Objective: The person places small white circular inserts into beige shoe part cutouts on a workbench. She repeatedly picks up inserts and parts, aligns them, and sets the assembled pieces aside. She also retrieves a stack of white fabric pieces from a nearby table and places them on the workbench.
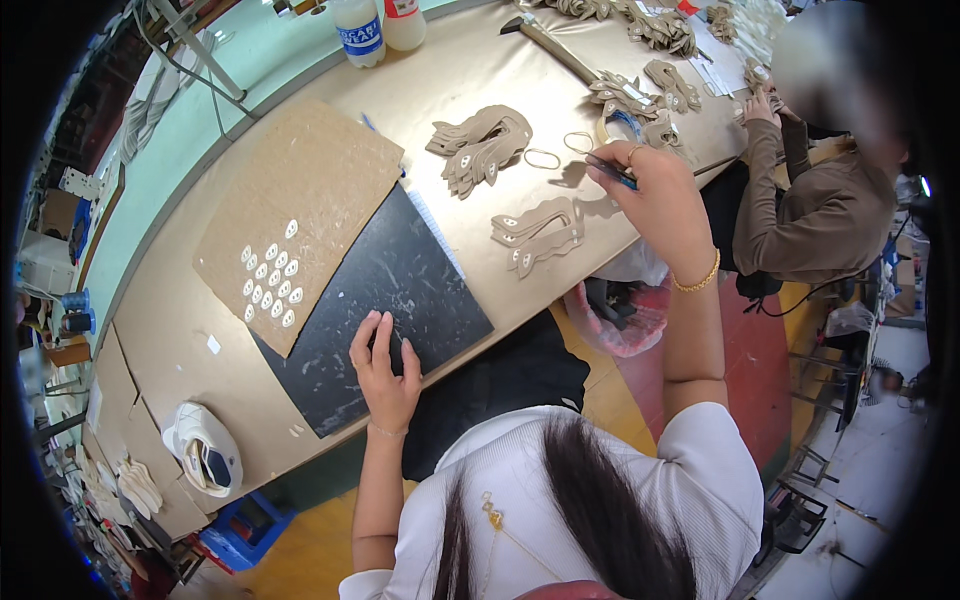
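My left hand (383,365) lies flat on the near corner of a black cutting mat (400,290), fingers spread and holding nothing. My right hand (648,195) is raised over the table's right side, closed on a thin dark pen-like tool (610,170). Just left of it lies a small stack of tan cut leather pieces (537,235). A bigger stack of the same pieces (480,145) sits farther back, with two rubber bands (543,158) beside it. A brown board (300,215) overlaps the mat and carries several small white oval pieces (272,283).
Another person in a brown top (815,215) works at the far right end, with more tan pieces (635,95) and a hammer (550,42) nearby. Two plastic bottles (378,25) stand at the back. A white cap (203,447) lies near the left edge. A pink bag (620,315) hangs below the table.
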`<state>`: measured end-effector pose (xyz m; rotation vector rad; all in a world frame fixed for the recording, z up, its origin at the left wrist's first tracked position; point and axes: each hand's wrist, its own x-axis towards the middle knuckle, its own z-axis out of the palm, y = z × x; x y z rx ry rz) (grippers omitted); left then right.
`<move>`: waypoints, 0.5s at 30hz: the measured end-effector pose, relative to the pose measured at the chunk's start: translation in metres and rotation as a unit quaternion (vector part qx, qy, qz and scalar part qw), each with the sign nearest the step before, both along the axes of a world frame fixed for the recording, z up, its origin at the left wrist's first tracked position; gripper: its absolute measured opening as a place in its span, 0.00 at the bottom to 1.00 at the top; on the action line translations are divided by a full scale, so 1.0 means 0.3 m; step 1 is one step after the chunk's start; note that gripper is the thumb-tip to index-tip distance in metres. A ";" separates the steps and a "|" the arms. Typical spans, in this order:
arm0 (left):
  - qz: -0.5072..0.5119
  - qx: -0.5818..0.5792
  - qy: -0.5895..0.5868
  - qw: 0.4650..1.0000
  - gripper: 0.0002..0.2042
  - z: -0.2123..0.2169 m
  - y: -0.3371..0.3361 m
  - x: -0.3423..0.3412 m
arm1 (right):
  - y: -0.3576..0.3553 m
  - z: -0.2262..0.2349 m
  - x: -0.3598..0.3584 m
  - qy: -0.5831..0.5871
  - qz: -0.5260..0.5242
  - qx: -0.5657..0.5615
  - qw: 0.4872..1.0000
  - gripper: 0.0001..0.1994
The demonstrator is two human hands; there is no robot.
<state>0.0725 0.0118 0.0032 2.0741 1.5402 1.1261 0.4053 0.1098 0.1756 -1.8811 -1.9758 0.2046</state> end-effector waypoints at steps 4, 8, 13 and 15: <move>0.002 -0.001 0.001 1.000 0.24 0.001 0.001 -0.002 | -0.015 -0.018 -0.037 0.013 0.029 -0.038 0.999 0.10; 0.003 -0.007 -0.005 1.000 0.24 0.000 0.002 -0.005 | -0.022 -0.055 -0.114 0.062 0.052 -0.083 0.993 0.11; 0.006 -0.016 0.004 1.000 0.22 0.014 0.001 -0.004 | -0.010 -0.094 -0.154 0.152 0.026 -0.132 0.979 0.13; 0.011 -0.019 -0.005 1.000 0.24 0.002 -0.003 -0.006 | 0.004 -0.156 -0.107 0.175 -0.009 -0.145 0.974 0.13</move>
